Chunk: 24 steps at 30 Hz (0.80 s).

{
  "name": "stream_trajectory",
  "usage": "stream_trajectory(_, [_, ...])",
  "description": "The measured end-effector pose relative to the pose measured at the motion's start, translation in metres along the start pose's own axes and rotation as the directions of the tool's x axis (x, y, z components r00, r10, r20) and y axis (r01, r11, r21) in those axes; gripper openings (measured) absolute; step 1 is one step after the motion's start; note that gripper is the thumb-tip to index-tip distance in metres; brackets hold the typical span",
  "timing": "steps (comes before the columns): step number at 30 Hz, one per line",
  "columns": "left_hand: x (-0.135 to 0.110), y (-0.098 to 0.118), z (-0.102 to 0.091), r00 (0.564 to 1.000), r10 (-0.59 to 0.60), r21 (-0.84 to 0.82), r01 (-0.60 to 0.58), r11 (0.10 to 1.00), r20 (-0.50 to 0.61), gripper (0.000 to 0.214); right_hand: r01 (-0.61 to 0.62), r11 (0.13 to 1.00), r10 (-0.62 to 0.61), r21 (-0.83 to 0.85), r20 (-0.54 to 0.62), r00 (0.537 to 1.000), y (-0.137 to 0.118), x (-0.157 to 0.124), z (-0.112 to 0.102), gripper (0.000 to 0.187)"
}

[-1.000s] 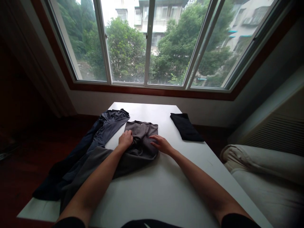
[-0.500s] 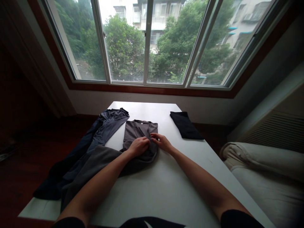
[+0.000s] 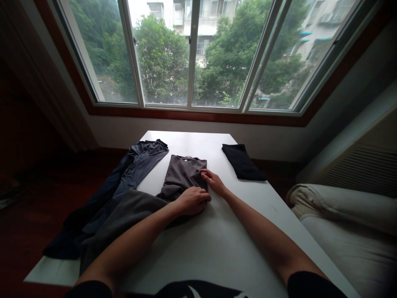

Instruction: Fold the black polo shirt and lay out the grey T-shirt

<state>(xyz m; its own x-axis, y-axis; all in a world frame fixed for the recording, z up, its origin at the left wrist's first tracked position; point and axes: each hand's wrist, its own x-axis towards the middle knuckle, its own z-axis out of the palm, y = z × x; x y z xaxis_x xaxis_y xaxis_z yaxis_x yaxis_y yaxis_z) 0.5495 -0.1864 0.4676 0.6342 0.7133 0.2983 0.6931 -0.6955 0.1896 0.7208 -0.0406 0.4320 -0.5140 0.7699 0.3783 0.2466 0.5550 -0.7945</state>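
Observation:
A dark grey shirt (image 3: 181, 171) lies on the white table in front of me, a small pale label at its neck edge. Its upper part is a narrow folded panel, while more grey cloth trails toward the lower left under my left forearm. My left hand (image 3: 194, 200) is curled at the lower right edge of the panel, fingers bent down on the fabric; the fingertips are partly hidden. My right hand (image 3: 214, 183) rests on the panel's right edge, higher up, with its fingers stretched out over the cloth.
Dark blue and black clothing (image 3: 124, 174) is draped along the left side of the white table (image 3: 235, 248). A folded black garment (image 3: 243, 162) lies at the right edge. Pale cushioned furniture (image 3: 347, 207) stands to the right, and a window (image 3: 192, 54) is beyond.
My left hand has moved right and toward me, to the panel's lower right edge. My right hand has shifted slightly right and away, its fingers straighter. The panel's left edge now slants more.

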Motion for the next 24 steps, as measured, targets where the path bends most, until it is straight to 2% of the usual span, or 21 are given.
stream_trajectory(3, [-0.002,-0.003,-0.004,0.990,-0.134,0.104,0.128,0.986,0.051,0.031,0.004,0.993,-0.008,0.118,0.034,0.999,-0.002,0.000,0.001,0.048])
stream_trajectory(7, [-0.004,-0.003,0.000,0.984,-0.173,0.132,0.165,0.977,0.051,0.065,-0.033,0.967,0.009,0.254,0.095,0.995,-0.006,0.000,0.000,0.049])
stream_trajectory(9, [-0.003,-0.002,0.001,0.981,-0.183,0.136,0.174,0.975,0.060,0.055,-0.059,0.948,0.015,0.314,0.140,0.990,-0.007,0.000,0.001,0.050])
stream_trajectory(12, [-0.001,-0.006,-0.004,0.972,-0.228,0.131,0.219,0.967,0.058,0.020,-0.109,0.925,0.050,0.363,0.168,0.985,-0.006,0.001,0.001,0.049])
stream_trajectory(14, [0.000,-0.012,-0.011,0.958,-0.286,0.087,0.287,0.954,-0.024,0.014,-0.127,0.925,0.074,0.358,0.157,0.985,-0.002,0.002,0.002,0.046])
stream_trajectory(16, [0.000,-0.023,-0.023,0.916,-0.364,-0.024,0.365,0.931,-0.171,0.013,-0.127,0.937,0.079,0.324,0.157,0.984,0.004,0.004,0.002,0.040])
stream_trajectory(18, [0.000,-0.036,-0.037,0.834,-0.445,-0.221,0.391,0.894,-0.326,0.014,-0.130,0.947,0.081,0.292,0.176,0.981,0.009,0.005,0.003,0.036])
stream_trajectory(20, [0.000,-0.050,-0.053,0.729,-0.535,-0.492,0.309,0.814,-0.427,0.016,-0.136,0.953,0.082,0.271,0.200,0.976,0.014,0.006,0.005,0.035])
stream_trajectory(21, [-0.001,-0.058,-0.061,0.652,-0.600,-0.638,0.225,0.737,-0.463,0.015,-0.133,0.957,0.081,0.257,0.205,0.975,0.015,0.006,0.006,0.035])
stream_trajectory(22, [-0.003,-0.066,-0.069,0.556,-0.675,-0.758,0.118,0.641,-0.484,0.014,-0.123,0.964,0.075,0.234,0.206,0.976,0.016,0.006,0.007,0.035])
stream_trajectory(24, [-0.010,-0.084,-0.087,0.345,-0.808,-0.873,-0.089,0.479,-0.478,0.017,-0.086,0.983,0.052,0.163,0.208,0.977,0.015,0.005,0.009,0.034])
